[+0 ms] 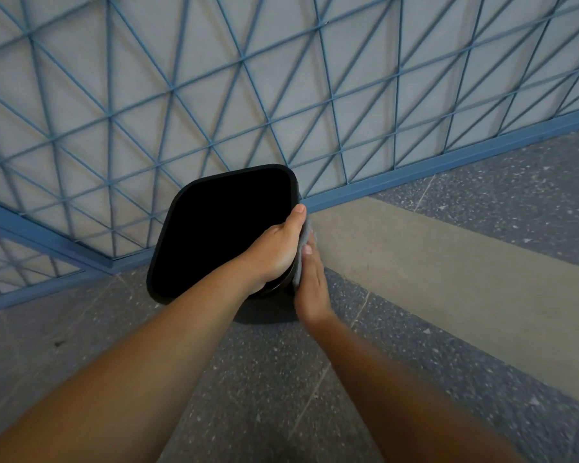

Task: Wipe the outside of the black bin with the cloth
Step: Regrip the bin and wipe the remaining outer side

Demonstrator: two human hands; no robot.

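- I look down on a black plastic bin (224,228) with a rounded square rim, standing on a speckled grey stone floor (264,396), against a blue wire lattice fence (214,95) at twelve o'clock.
- My left hand (276,248) grips the bin's rim at three o'clock, thumb along the edge, fingers curled inside.
- My right hand (310,282) lies flat, fingers straight, pressing a small grey cloth (303,248) against the bin's outer wall at three o'clock.
- To wipe well, I judge: keep the rim steadied, press evenly, stroke top to bottom, then turn the bin to reach the fence-side walls.
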